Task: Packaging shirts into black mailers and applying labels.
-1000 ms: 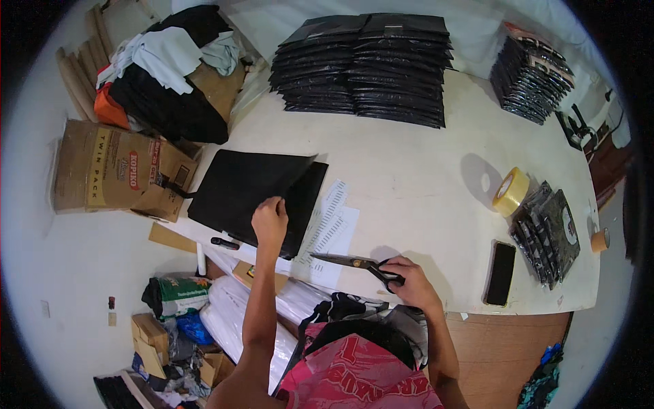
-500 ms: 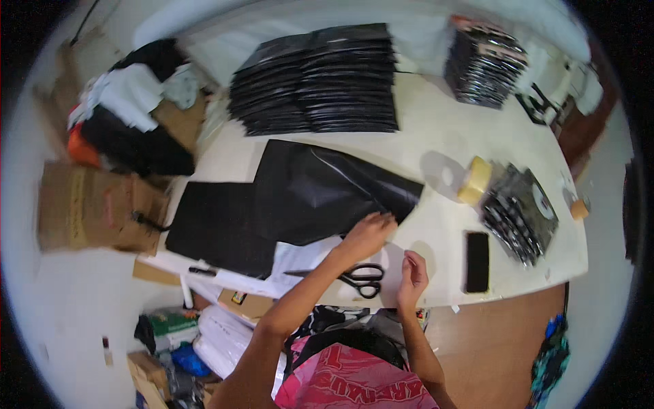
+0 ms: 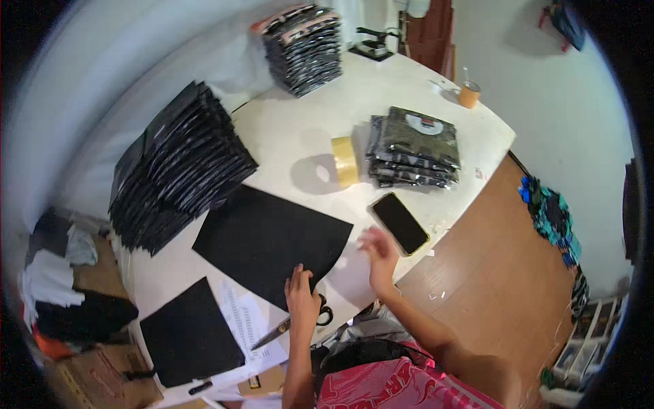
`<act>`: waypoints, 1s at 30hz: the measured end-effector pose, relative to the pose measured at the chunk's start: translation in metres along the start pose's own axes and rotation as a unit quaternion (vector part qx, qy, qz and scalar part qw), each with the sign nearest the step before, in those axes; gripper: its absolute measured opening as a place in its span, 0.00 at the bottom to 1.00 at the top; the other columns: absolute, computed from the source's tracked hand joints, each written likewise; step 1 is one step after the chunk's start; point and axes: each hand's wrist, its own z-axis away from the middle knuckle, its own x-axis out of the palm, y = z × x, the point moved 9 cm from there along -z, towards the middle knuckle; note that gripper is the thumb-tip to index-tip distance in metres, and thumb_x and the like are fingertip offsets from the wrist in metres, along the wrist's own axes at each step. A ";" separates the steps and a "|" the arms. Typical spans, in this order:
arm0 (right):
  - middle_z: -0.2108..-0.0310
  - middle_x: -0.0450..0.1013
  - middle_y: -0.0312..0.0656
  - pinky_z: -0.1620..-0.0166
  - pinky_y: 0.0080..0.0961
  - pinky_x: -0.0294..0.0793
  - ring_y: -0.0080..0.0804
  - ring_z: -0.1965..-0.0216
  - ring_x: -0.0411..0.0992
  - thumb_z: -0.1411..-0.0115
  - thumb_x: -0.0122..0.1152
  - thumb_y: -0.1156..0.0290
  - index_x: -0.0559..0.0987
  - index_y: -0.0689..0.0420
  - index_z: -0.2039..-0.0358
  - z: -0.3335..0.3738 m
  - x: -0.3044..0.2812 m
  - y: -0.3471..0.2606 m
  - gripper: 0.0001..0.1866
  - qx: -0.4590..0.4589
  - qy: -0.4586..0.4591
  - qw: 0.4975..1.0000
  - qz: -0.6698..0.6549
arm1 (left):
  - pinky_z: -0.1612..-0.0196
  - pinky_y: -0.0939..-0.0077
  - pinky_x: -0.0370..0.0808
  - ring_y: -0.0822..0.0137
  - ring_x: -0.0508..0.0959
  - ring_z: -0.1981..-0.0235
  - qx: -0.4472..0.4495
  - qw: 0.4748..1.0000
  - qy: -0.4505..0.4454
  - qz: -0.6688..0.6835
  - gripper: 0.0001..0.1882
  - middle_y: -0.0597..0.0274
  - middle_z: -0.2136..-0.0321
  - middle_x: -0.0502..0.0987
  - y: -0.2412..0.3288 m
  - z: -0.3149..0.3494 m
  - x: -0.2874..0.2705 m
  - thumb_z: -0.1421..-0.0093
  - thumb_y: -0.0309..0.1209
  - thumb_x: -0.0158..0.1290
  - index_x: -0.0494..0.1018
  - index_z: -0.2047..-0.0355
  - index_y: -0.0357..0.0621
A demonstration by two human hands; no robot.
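Note:
A large flat black plastic-looking sheet or bag [image 3: 272, 238] lies on the white table in front of me. My left hand [image 3: 303, 296] rests on its near edge, fingers stretched out and gripping nothing. Black-handled scissors [image 3: 276, 332] lie partly under my left wrist, blades across a printed paper [image 3: 248, 320]. Just right of the sheet, my right hand [image 3: 380, 255] is raised over the table, slightly blurred, fingers apart and nothing held. A phone [image 3: 400, 223] lies beside it. A second, smaller black piece [image 3: 192, 334] lies flat to the left, overlapping the paper.
A tall stack of black packages [image 3: 180, 167] stands at far left. Another stack of plastic-wrapped packs [image 3: 303, 51] is at the back. A yellowish tape roll [image 3: 345, 161] stands by several bagged dark garments [image 3: 419, 146]. An orange cup [image 3: 469, 94] sits near the right edge; cardboard boxes [image 3: 102, 378] are lower left.
My view has swung right. The large black sheet, lifted and creased on its right side before, now lies flat. My left hand let go of its edge and moved nearer; my right hand rose and spread.

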 end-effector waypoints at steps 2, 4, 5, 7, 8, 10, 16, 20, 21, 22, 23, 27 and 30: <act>0.49 0.71 0.47 0.51 0.28 0.72 0.34 0.49 0.72 0.36 0.54 0.72 0.64 0.64 0.43 -0.052 -0.021 -0.023 0.23 0.039 0.096 0.980 -0.168 | 0.35 0.48 0.55 0.45 0.60 0.36 -0.041 0.999 -0.004 -0.016 0.25 0.42 0.39 0.62 -0.003 0.002 0.001 0.44 0.20 0.52 0.66 0.44 0.40; 0.40 0.61 0.51 0.45 0.32 0.71 0.40 0.41 0.66 0.33 0.50 0.68 0.57 0.68 0.40 -0.108 -0.044 -0.033 0.26 0.031 0.115 0.955 -0.273 | 0.35 0.46 0.53 0.45 0.57 0.35 -0.029 0.998 -0.023 -0.051 0.27 0.42 0.38 0.59 0.000 0.003 0.014 0.43 0.21 0.51 0.65 0.42 0.42; 0.37 0.57 0.53 0.43 0.32 0.72 0.42 0.40 0.64 0.34 0.49 0.68 0.56 0.68 0.39 -0.133 -0.053 -0.034 0.27 0.052 0.127 0.935 -0.326 | 0.34 0.43 0.50 0.46 0.54 0.33 -0.031 0.995 -0.037 -0.090 0.28 0.42 0.36 0.56 -0.001 0.003 0.022 0.42 0.23 0.51 0.63 0.39 0.44; 0.37 0.55 0.55 0.45 0.31 0.75 0.44 0.41 0.65 0.34 0.49 0.69 0.54 0.69 0.38 -0.170 -0.067 -0.045 0.29 0.047 0.155 0.923 -0.350 | 0.34 0.39 0.47 0.45 0.50 0.32 -0.029 0.995 -0.054 -0.080 0.28 0.42 0.35 0.53 0.004 0.003 0.030 0.41 0.25 0.49 0.63 0.38 0.46; 0.37 0.54 0.56 0.48 0.31 0.77 0.45 0.41 0.65 0.34 0.49 0.69 0.54 0.69 0.38 -0.179 -0.066 -0.049 0.30 0.055 0.175 0.921 -0.343 | 0.34 0.39 0.46 0.45 0.50 0.32 -0.043 0.995 -0.055 -0.072 0.28 0.42 0.34 0.52 0.003 0.004 0.029 0.41 0.25 0.49 0.63 0.38 0.46; 0.36 0.52 0.58 0.53 0.30 0.81 0.47 0.40 0.63 0.36 0.52 0.68 0.54 0.69 0.38 -0.185 -0.063 -0.050 0.31 0.088 0.208 0.915 -0.335 | 0.34 0.38 0.46 0.45 0.49 0.32 -0.058 0.996 -0.050 -0.050 0.28 0.43 0.34 0.52 -0.002 0.006 0.028 0.41 0.25 0.50 0.63 0.39 0.47; 0.48 0.68 0.58 0.69 0.27 0.81 0.43 0.63 0.77 0.38 0.59 0.63 0.62 0.68 0.43 -0.201 -0.075 -0.031 0.30 0.163 0.283 0.888 -0.324 | 0.34 0.39 0.46 0.46 0.50 0.32 -0.065 0.997 -0.031 -0.042 0.28 0.45 0.34 0.51 -0.020 0.006 0.028 0.42 0.26 0.51 0.64 0.39 0.48; 0.76 0.74 0.45 0.81 0.21 0.71 0.33 0.80 0.72 0.45 0.69 0.65 0.73 0.65 0.67 -0.242 -0.097 -0.028 0.17 0.111 0.320 0.887 -0.313 | 0.34 0.40 0.47 0.48 0.51 0.32 -0.063 0.995 -0.021 -0.072 0.30 0.45 0.34 0.52 -0.010 0.000 0.025 0.43 0.27 0.51 0.63 0.38 0.50; 0.77 0.73 0.43 0.81 0.21 0.69 0.31 0.82 0.70 0.45 0.69 0.70 0.73 0.64 0.71 -0.254 -0.113 -0.031 0.13 0.107 0.334 0.883 -0.312 | 0.34 0.40 0.46 0.47 0.51 0.32 -0.047 0.996 -0.013 -0.068 0.30 0.45 0.34 0.51 -0.001 -0.001 0.026 0.42 0.27 0.51 0.63 0.38 0.51; 0.77 0.73 0.43 0.81 0.22 0.70 0.31 0.82 0.70 0.44 0.68 0.71 0.73 0.64 0.72 -0.259 -0.112 -0.032 0.12 0.088 0.343 0.887 -0.298 | 0.34 0.39 0.45 0.47 0.50 0.32 -0.058 0.995 -0.026 -0.072 0.29 0.45 0.33 0.50 -0.001 -0.002 0.028 0.40 0.27 0.49 0.62 0.37 0.50; 0.76 0.74 0.43 0.80 0.22 0.70 0.31 0.81 0.70 0.44 0.66 0.73 0.73 0.65 0.72 -0.261 -0.113 -0.035 0.10 0.067 0.352 0.889 -0.283 | 0.34 0.39 0.44 0.47 0.49 0.31 -0.067 0.994 -0.038 -0.075 0.28 0.45 0.33 0.49 -0.001 -0.002 0.029 0.38 0.28 0.48 0.60 0.36 0.50; 0.79 0.73 0.41 0.80 0.23 0.69 0.28 0.82 0.68 0.45 0.68 0.70 0.73 0.65 0.73 -0.232 -0.110 -0.042 0.13 0.068 0.383 0.900 -0.197 | 0.34 0.39 0.45 0.48 0.49 0.31 -0.076 0.994 -0.035 -0.075 0.28 0.46 0.33 0.50 -0.010 0.004 0.027 0.38 0.28 0.48 0.61 0.37 0.52; 0.83 0.69 0.37 0.81 0.24 0.67 0.27 0.84 0.67 0.48 0.71 0.64 0.74 0.63 0.70 -0.179 -0.098 -0.062 0.17 0.026 0.372 0.914 -0.158 | 0.34 0.39 0.45 0.48 0.50 0.32 -0.093 0.991 -0.042 -0.083 0.27 0.46 0.33 0.51 -0.020 0.010 0.025 0.38 0.29 0.48 0.62 0.37 0.53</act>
